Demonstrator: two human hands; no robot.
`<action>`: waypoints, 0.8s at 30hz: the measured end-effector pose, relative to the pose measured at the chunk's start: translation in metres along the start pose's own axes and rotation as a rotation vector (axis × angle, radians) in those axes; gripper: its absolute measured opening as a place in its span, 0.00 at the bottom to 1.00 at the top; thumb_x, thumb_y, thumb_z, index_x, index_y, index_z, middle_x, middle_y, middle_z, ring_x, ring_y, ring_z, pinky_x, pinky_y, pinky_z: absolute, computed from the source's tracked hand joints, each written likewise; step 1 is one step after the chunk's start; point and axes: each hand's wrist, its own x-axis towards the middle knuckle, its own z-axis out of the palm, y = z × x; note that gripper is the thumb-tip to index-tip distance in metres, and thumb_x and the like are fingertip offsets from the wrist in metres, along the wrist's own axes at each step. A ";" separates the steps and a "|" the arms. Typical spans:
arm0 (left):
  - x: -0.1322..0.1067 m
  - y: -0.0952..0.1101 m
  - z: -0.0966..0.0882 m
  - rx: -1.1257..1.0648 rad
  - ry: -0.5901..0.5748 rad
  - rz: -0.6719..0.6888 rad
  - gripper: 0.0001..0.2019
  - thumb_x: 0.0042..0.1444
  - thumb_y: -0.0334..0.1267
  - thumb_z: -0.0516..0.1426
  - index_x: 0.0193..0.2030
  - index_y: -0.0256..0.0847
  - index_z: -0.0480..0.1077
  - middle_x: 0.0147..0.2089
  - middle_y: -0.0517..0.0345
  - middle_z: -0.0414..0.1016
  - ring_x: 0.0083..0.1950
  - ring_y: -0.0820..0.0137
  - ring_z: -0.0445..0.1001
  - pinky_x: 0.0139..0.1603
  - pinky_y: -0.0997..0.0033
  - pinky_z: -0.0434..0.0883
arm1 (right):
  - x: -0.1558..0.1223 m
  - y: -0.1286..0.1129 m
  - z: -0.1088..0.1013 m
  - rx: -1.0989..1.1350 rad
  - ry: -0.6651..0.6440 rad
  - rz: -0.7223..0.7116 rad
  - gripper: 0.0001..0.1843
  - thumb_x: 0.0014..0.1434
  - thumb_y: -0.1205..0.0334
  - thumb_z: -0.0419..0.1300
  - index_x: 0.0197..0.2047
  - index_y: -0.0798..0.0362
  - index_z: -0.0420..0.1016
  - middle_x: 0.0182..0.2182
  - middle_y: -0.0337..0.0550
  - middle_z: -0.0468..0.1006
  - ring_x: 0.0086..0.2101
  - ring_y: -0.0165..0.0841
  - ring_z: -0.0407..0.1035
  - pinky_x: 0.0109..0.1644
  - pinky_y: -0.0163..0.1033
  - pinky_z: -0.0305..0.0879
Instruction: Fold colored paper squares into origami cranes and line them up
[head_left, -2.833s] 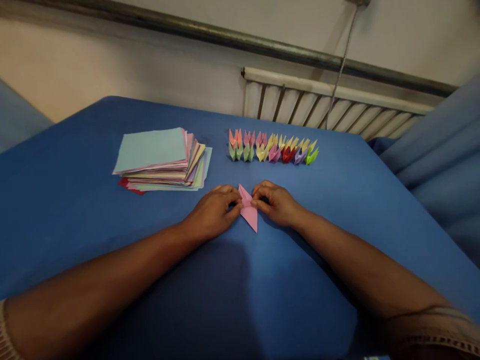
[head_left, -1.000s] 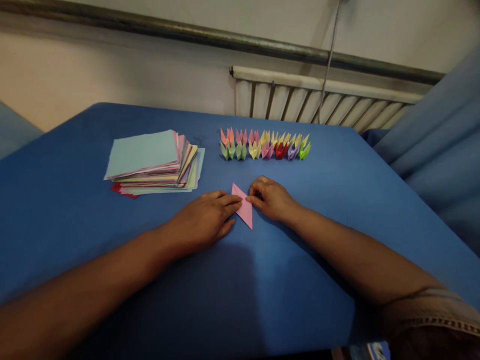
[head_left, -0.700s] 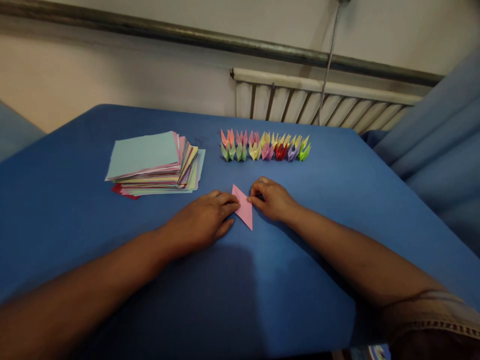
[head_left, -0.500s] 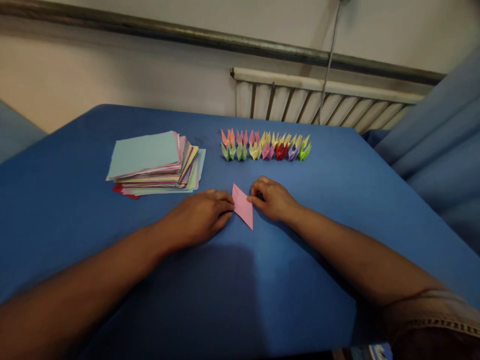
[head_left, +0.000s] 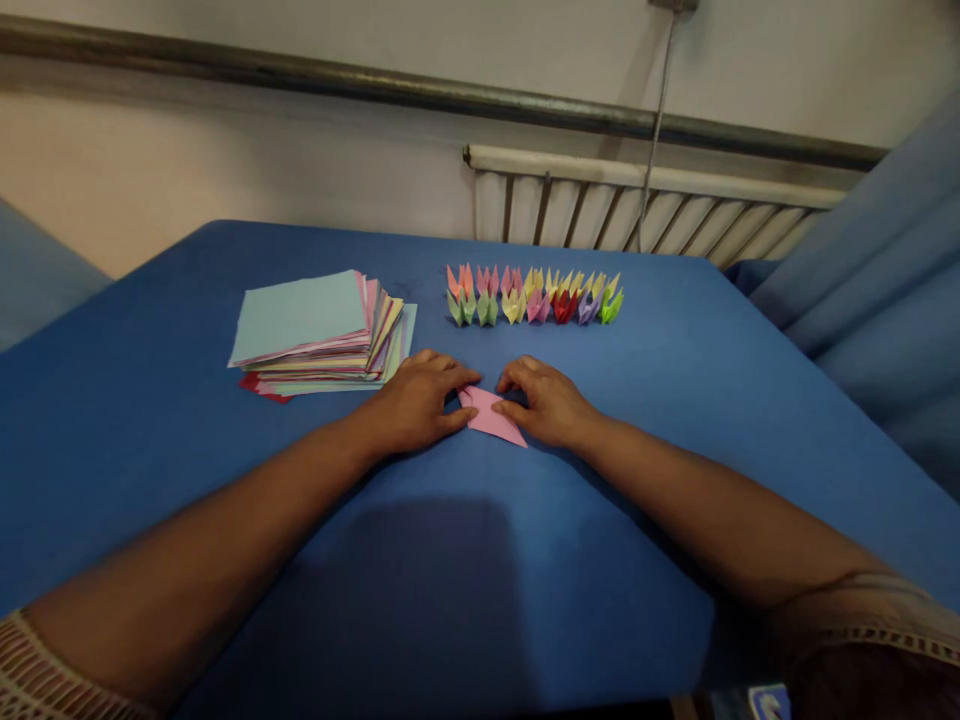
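A small pink folded paper [head_left: 495,418] lies slanted on the blue table between my two hands. My left hand [head_left: 429,402] has its thumb and forefinger at the paper's left end, gripping it from both sides. From the right, my right hand [head_left: 546,400] presses its thumb on the paper's middle, its other fingers curled above the far edge. The paper's near right corner points free toward me; its left tip is partly covered by my left fingers.
Behind my left hand is a stack of coloured paper sheets [head_left: 315,325], light blue on top. Two rows of folded paper cranes [head_left: 536,300] stand at the back of the blue table [head_left: 637,600]. A radiator [head_left: 585,200] and a pipe [head_left: 375,90] run along the wall.
The pink paper has turned, from nearly upright in view to lying more sideways. My left hand has moved up to its far left end. My right hand stays almost in place.
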 end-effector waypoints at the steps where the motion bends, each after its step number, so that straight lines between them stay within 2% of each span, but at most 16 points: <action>1: -0.001 0.001 -0.001 -0.002 0.002 -0.028 0.18 0.53 0.43 0.57 0.50 0.41 0.72 0.42 0.52 0.73 0.46 0.60 0.67 0.50 0.59 0.63 | 0.000 0.000 0.000 0.004 0.004 -0.005 0.09 0.57 0.61 0.62 0.41 0.52 0.69 0.39 0.43 0.70 0.41 0.34 0.65 0.47 0.42 0.61; 4: -0.001 0.006 -0.002 -0.047 0.003 -0.089 0.12 0.49 0.42 0.58 0.40 0.40 0.73 0.38 0.54 0.72 0.43 0.61 0.67 0.46 0.62 0.64 | -0.001 0.001 0.000 0.019 0.009 -0.036 0.12 0.57 0.61 0.62 0.44 0.52 0.69 0.41 0.44 0.71 0.43 0.35 0.65 0.49 0.43 0.61; 8: -0.004 0.014 -0.003 -0.163 -0.023 -0.148 0.09 0.50 0.40 0.57 0.38 0.41 0.70 0.39 0.56 0.74 0.41 0.64 0.70 0.42 0.66 0.66 | -0.001 0.001 -0.001 0.032 -0.029 -0.120 0.13 0.58 0.60 0.61 0.47 0.51 0.70 0.45 0.46 0.72 0.47 0.37 0.65 0.52 0.47 0.60; 12: -0.009 0.021 -0.006 -0.203 -0.025 -0.201 0.07 0.54 0.41 0.55 0.37 0.42 0.70 0.33 0.59 0.74 0.33 0.67 0.71 0.34 0.70 0.64 | 0.001 0.000 0.002 0.184 -0.036 -0.182 0.03 0.59 0.61 0.60 0.37 0.51 0.73 0.45 0.43 0.73 0.45 0.33 0.67 0.52 0.43 0.61; 15: -0.011 0.024 -0.005 -0.221 0.051 -0.176 0.10 0.54 0.40 0.56 0.41 0.42 0.71 0.36 0.58 0.75 0.37 0.67 0.72 0.38 0.69 0.66 | 0.003 -0.002 0.003 0.360 0.024 -0.192 0.04 0.59 0.63 0.60 0.33 0.51 0.72 0.41 0.41 0.75 0.41 0.30 0.69 0.48 0.40 0.64; 18: -0.010 0.028 -0.006 -0.250 0.073 -0.158 0.10 0.56 0.42 0.55 0.42 0.43 0.73 0.37 0.58 0.77 0.39 0.66 0.72 0.40 0.68 0.66 | 0.004 -0.003 -0.002 0.408 0.082 -0.192 0.03 0.59 0.64 0.59 0.33 0.51 0.72 0.40 0.41 0.75 0.41 0.30 0.70 0.48 0.40 0.65; 21: -0.005 0.034 -0.010 -0.249 0.021 -0.177 0.13 0.57 0.47 0.54 0.37 0.43 0.75 0.31 0.59 0.76 0.34 0.68 0.71 0.35 0.70 0.64 | 0.003 -0.003 -0.012 0.342 0.080 -0.258 0.02 0.56 0.67 0.60 0.32 0.51 0.72 0.40 0.41 0.75 0.41 0.31 0.70 0.48 0.40 0.65; 24: 0.003 0.041 -0.018 -0.243 -0.016 -0.197 0.16 0.56 0.51 0.54 0.32 0.41 0.75 0.24 0.61 0.71 0.26 0.72 0.66 0.28 0.72 0.58 | 0.003 -0.001 -0.021 0.283 0.022 -0.296 0.02 0.56 0.67 0.59 0.32 0.51 0.72 0.36 0.39 0.76 0.38 0.31 0.70 0.47 0.39 0.64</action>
